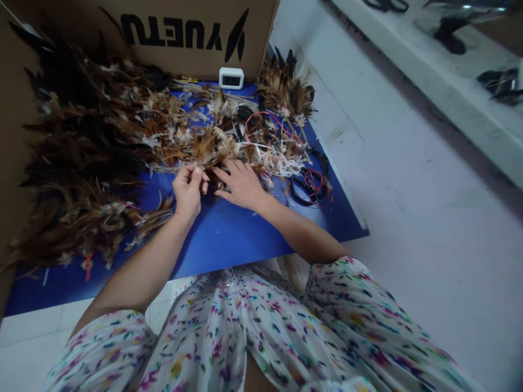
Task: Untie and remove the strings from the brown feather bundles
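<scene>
Brown feathers lie heaped across the blue tabletop, with pale quill ends among them. At the near edge of this heap, my left hand is closed in a pinch, thumb against forefinger. What sits between those fingertips is too small to make out. Just to its right, my right hand reaches into the feathers, fingers spread and palm down. A small dark tuft shows between the two hands, partly covered by the right fingers. Scissors with black handles lie right of my right hand, tangled with red string.
A small white digital clock stands at the back, before a cardboard box. Dark long feathers fill the left side. A feather bundle leans at the back right. The wall borders the table's right edge.
</scene>
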### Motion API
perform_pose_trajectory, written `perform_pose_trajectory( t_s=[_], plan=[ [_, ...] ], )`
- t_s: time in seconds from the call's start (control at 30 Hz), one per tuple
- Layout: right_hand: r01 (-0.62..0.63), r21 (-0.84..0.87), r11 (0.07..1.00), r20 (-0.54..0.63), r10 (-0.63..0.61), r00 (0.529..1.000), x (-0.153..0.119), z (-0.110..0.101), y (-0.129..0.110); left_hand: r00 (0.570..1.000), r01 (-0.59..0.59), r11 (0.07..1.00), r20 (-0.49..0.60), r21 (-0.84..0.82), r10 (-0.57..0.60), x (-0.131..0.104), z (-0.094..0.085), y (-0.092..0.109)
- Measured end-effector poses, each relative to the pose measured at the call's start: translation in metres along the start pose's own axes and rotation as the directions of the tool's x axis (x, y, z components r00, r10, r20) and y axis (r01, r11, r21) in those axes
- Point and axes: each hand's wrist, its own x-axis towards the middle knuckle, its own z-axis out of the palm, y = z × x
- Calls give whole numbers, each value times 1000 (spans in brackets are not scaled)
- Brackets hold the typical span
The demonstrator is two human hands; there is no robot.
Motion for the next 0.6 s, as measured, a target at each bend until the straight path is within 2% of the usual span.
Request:
perform_pose_trajectory(
  t_s=[0.17, 0.33, 0.47, 0.6],
  plan=[
    [-15, -32, 999, 34, 16, 999, 26, 14, 21, 999, 7, 1000, -42, 17, -7, 1, 0, 0],
    [-79, -21, 997, -57, 78, 995, 49, 14, 49, 999, 10, 1000, -47, 11, -9, 2, -1, -1],
    [-79, 164, 983, -120, 99, 988, 53, 3, 66, 999, -11, 1000, -42, 7, 11, 3, -3, -2],
    [-33, 371, 928, -218, 121, 968, 38, -20, 74, 999, 1, 1000, -45, 12, 0, 3, -2, -1]
  ],
)
